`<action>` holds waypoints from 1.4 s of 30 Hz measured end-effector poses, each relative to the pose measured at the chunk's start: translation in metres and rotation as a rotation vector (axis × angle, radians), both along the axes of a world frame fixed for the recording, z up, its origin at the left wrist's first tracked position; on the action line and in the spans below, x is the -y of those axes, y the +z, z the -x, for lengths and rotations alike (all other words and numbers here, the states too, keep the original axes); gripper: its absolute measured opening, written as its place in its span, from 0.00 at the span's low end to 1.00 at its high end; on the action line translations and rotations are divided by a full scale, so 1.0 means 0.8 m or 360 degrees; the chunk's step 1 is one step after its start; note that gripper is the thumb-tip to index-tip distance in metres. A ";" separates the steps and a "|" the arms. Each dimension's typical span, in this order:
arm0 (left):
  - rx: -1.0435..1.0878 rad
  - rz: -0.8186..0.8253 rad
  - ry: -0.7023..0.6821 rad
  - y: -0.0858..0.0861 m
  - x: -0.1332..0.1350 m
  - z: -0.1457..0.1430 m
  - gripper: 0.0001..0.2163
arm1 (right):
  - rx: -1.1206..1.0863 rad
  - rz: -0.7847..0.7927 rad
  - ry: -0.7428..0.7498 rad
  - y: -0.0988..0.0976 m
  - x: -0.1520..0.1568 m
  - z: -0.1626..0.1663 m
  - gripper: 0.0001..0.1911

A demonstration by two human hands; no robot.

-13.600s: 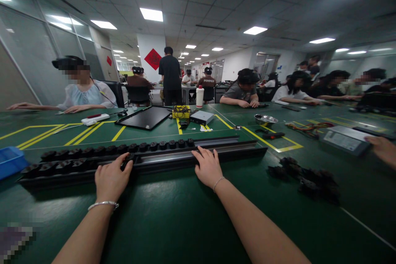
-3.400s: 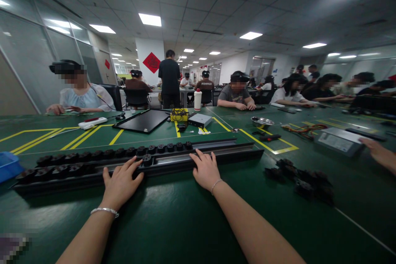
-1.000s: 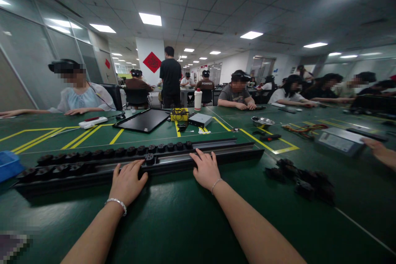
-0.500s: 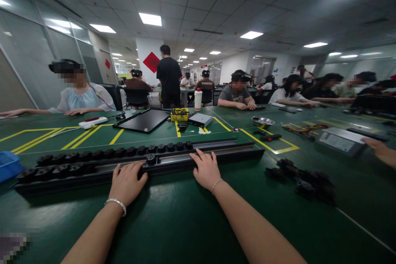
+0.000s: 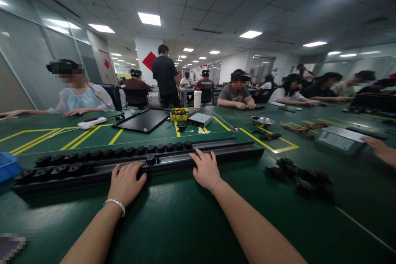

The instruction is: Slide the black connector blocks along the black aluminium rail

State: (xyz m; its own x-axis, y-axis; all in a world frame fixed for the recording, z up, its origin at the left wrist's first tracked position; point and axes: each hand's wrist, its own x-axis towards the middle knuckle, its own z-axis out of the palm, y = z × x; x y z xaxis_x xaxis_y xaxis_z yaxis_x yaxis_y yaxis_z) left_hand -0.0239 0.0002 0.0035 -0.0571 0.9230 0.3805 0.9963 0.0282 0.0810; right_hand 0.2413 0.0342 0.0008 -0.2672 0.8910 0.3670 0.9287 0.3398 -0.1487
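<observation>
A long black rail [image 5: 216, 153] with two channels lies across the green table [image 5: 185, 222] in front of me. Black socket modules [image 5: 123, 152] fill its left part in two rows; one module [image 5: 150, 159] sits at the end of the near row. My left hand [image 5: 126, 182] rests flat on the rail's near edge just left of that module, fingers spread, holding nothing. My right hand [image 5: 206, 169] lies flat on the rail's empty middle stretch, fingers spread. Both wrists wear thin bracelets.
A heap of loose black modules [image 5: 305, 179] lies to the right. A blue bin [image 5: 8, 166] sits at the far left. Beyond the rail are a black panel [image 5: 144, 119], a yellow box [image 5: 179, 113], a grey box [image 5: 200, 119] and a metal bowl [image 5: 262, 121]. Another person's hand [image 5: 382, 150] touches a grey unit [image 5: 338, 138]. Several people sit around.
Since several seconds ago my left hand slid right along the rail and flattened beside the end module. Over the last second both hands stay almost still; a standing person far back shifts left.
</observation>
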 end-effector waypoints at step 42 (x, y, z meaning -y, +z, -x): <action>0.0017 0.0027 -0.0026 -0.001 0.000 -0.003 0.18 | -0.0016 0.0008 0.0001 0.002 0.001 0.000 0.27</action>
